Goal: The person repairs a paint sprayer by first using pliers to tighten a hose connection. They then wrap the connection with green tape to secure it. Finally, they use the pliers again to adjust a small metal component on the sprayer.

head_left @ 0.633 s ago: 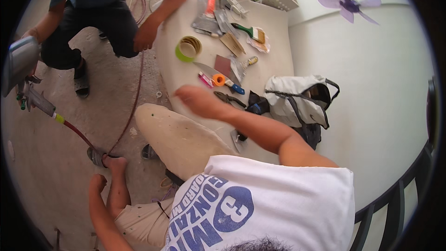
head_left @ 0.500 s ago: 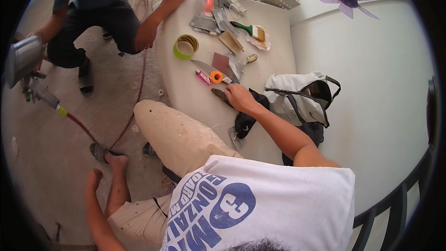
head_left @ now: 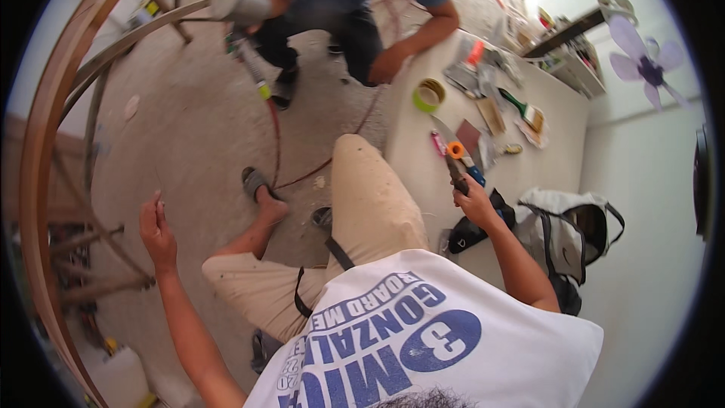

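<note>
My right hand (head_left: 472, 202) is closed around a dark, worn pair of pliers (head_left: 458, 178), its tip raised over the white tabletop. Beside the tip lie a small orange roll (head_left: 455, 149), a pink item (head_left: 438, 143) and a blue-handled knife (head_left: 476, 174). My left hand (head_left: 157, 233) is out over the floor at the left, fingers stretched and holding nothing. Farther up the table are a green tape roll (head_left: 429, 95), reddish sandpaper (head_left: 468, 135), a yellow-handled putty knife (head_left: 512, 149) and a green-handled paintbrush (head_left: 522, 109).
A co-worker sits opposite, one hand (head_left: 387, 66) at the table edge, beside a metal-cupped spray gun (head_left: 242, 4) with a red hose (head_left: 275, 132). A white-and-black bag (head_left: 555, 219) stands right of my arm. Curved wooden furniture (head_left: 57, 98) rises at the left; a purple fan (head_left: 648, 68) is far right.
My right hand has picked up the pliers from the tabletop. My left hand has come up and its fingers now show. The view has swung left, bringing in the wooden furniture.
</note>
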The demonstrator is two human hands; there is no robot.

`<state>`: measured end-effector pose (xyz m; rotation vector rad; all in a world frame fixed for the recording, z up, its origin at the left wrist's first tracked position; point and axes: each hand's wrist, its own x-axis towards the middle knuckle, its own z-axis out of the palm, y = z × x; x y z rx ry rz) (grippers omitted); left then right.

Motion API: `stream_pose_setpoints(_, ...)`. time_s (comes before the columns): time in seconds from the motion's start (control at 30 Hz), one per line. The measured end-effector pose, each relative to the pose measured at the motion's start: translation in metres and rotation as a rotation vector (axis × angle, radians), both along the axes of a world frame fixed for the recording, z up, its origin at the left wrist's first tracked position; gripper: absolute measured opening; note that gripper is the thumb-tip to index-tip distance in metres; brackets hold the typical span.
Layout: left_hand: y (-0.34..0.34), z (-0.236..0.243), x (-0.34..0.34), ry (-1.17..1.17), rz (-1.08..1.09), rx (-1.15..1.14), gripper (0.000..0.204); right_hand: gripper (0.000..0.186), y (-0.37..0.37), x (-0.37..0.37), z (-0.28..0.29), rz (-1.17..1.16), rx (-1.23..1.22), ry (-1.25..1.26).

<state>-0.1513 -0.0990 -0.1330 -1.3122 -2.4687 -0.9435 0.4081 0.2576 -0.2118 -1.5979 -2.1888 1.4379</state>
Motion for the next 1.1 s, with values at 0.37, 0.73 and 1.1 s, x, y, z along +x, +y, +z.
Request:
stream_pose_setpoints(0.37, -0.071, 0.214, 0.085, 0.099, 0.049, 0.334, 0.036, 0.033, -0.1, -0.17, 0.091, 0.375, -0.549, 0.505)
stream_pose_setpoints(0.73, 0.0, 0.21, 0.078, -0.357, 0.136, 0.544, 0.035, 0.027, -0.103, -0.142, 0.086, 0.467, -0.14, 0.478)
stream_pose_setpoints(1.1, -0.111, 0.291, 0.044, 0.013, 0.288, 0.139, 0.034, 0.047, -0.092, -0.131, 0.091, 0.462, -0.086, 0.261)
